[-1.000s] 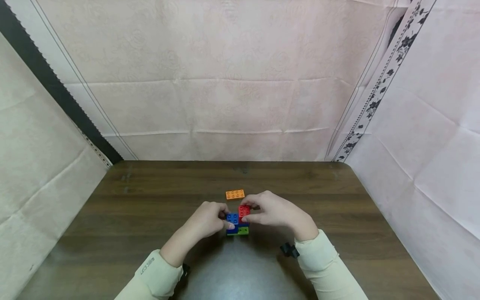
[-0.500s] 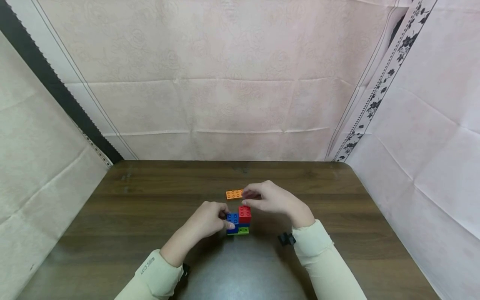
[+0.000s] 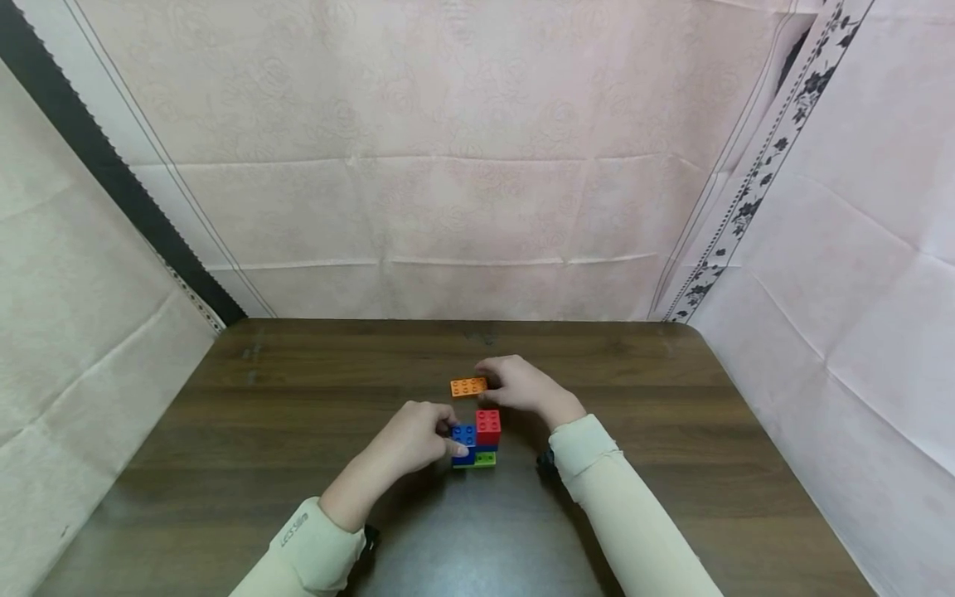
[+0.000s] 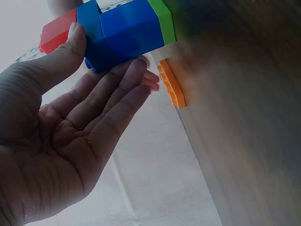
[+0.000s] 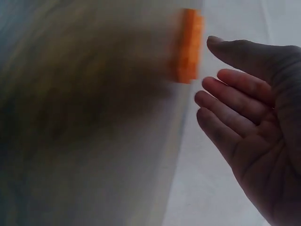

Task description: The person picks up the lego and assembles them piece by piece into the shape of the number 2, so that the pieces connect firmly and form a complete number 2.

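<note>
Low in the head view, a small stack of toy building bricks stands on the wooden table (image 3: 298, 390). A thin green brick (image 3: 485, 458) forms its bottom, blue bricks (image 4: 131, 28) lie above, and a red brick (image 3: 488, 426) tops the right side. My left hand (image 3: 414, 435) holds the stack from the left, with thumb and fingers on opposite sides of the blue part. Behind the stack lies a flat orange brick (image 3: 467, 387), studs up. My right hand (image 3: 522, 386) is at its right end, thumb and fingers apart; in the right wrist view nothing is between them.
Pale cloth (image 3: 462, 207) hangs behind the table's far edge, with more cloth on the left and right sides. A dark strip (image 3: 127, 182) runs along the left cloth. Both wrists carry small black devices below the light sleeves (image 3: 627, 497).
My right hand has let go of the red brick, leaving it on the stack, and moved back to the orange brick. My left hand has kept its hold on the stack.
</note>
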Demonstrator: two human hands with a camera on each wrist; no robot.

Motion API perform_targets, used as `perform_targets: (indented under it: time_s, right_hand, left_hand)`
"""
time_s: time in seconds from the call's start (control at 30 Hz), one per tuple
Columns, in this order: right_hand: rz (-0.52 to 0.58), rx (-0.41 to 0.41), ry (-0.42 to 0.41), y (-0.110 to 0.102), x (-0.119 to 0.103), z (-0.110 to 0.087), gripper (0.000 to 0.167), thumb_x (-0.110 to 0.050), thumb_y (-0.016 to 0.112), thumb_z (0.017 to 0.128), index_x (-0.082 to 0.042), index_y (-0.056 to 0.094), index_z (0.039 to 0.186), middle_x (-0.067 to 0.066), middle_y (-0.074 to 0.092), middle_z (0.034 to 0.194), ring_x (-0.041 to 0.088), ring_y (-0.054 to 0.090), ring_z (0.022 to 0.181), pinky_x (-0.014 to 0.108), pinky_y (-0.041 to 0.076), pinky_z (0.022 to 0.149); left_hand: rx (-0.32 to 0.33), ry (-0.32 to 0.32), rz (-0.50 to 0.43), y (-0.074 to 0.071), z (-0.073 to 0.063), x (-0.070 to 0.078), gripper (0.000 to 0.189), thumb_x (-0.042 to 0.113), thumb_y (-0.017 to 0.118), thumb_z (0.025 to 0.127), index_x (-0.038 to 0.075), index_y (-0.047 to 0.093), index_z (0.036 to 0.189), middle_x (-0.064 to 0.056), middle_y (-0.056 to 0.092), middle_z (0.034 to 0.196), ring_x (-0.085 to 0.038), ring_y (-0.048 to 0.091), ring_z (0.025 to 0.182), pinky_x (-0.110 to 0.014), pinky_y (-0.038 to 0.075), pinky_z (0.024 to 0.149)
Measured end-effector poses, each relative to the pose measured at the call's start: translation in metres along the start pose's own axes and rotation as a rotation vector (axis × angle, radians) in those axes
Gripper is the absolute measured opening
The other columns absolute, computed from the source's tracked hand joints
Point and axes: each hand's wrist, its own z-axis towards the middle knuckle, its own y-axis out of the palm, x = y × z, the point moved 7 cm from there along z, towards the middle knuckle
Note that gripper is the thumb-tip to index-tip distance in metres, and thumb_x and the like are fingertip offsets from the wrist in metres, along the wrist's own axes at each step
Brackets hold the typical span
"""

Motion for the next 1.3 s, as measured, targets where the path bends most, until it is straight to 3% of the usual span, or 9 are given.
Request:
perform_targets:
  time_s: [0.2, 0.43, 0.63, 0.83, 1.0, 1.3]
  right_hand:
    - [-0.112, -0.011, 0.004, 0.013, 0.005, 0.007, 0.05, -0.026, 0.077, 0.091, -0.007, 0.06, 0.134, 0.006, 0.065, 0.125, 0.018, 0.061, 0.107, 0.038, 0.049, 0.098]
    - [-0.166, -0.053, 0.049, 0.017, 0.007, 0.013, 0.055, -0.031, 0.074, 0.093, -0.009, 0.056, 0.141, 0.007, 0.057, 0.141, 0.02, 0.056, 0.123, 0.041, 0.044, 0.106]
    - [-0.244, -0.044, 0.036, 0.016, 0.005, 0.016, 0.048, -0.033, 0.072, 0.095, -0.008, 0.062, 0.134, 0.004, 0.059, 0.126, 0.017, 0.058, 0.112, 0.037, 0.047, 0.101]
    - [-0.267, -0.055, 0.041, 0.017, 0.003, 0.017, 0.039, -0.033, 0.072, 0.095, -0.009, 0.067, 0.125, 0.002, 0.059, 0.113, 0.015, 0.058, 0.101, 0.035, 0.05, 0.095]
    - [-0.283, -0.057, 0.035, 0.019, 0.001, 0.016, 0.041, -0.037, 0.072, 0.094, -0.011, 0.067, 0.125, 0.001, 0.061, 0.113, 0.013, 0.058, 0.097, 0.033, 0.051, 0.094]
    - [-0.2, -0.039, 0.03, 0.014, 0.0, 0.011, 0.038, -0.037, 0.072, 0.094, -0.013, 0.068, 0.124, 0.0, 0.067, 0.116, 0.013, 0.061, 0.1, 0.035, 0.052, 0.094]
  left_hand:
    - [0.0, 0.006, 0.008, 0.0, 0.0, 0.001, 0.031, 0.03, 0.084, 0.084, 0.011, 0.072, 0.106, -0.002, 0.07, 0.096, -0.015, 0.063, 0.083, -0.043, 0.057, 0.081]
    - [0.003, -0.001, 0.014, 0.0, 0.001, 0.001, 0.032, 0.03, 0.084, 0.083, 0.012, 0.072, 0.106, -0.003, 0.071, 0.097, -0.016, 0.064, 0.084, -0.043, 0.057, 0.082]
    - [0.004, 0.007, 0.014, -0.001, 0.0, 0.002, 0.031, 0.03, 0.084, 0.084, 0.012, 0.072, 0.106, -0.002, 0.071, 0.096, -0.015, 0.064, 0.083, -0.043, 0.056, 0.082]
    - [0.01, 0.013, 0.023, -0.001, -0.001, 0.001, 0.029, 0.03, 0.083, 0.084, 0.013, 0.073, 0.105, 0.0, 0.07, 0.093, -0.014, 0.064, 0.083, -0.044, 0.056, 0.081]
    - [0.011, 0.019, 0.033, -0.001, -0.001, 0.001, 0.028, 0.029, 0.083, 0.084, 0.013, 0.073, 0.105, 0.001, 0.071, 0.092, -0.014, 0.063, 0.083, -0.044, 0.056, 0.08]
    - [0.002, 0.007, 0.011, 0.0, 0.0, 0.001, 0.032, 0.03, 0.084, 0.083, 0.012, 0.073, 0.106, -0.003, 0.071, 0.098, -0.016, 0.065, 0.086, -0.044, 0.056, 0.082]
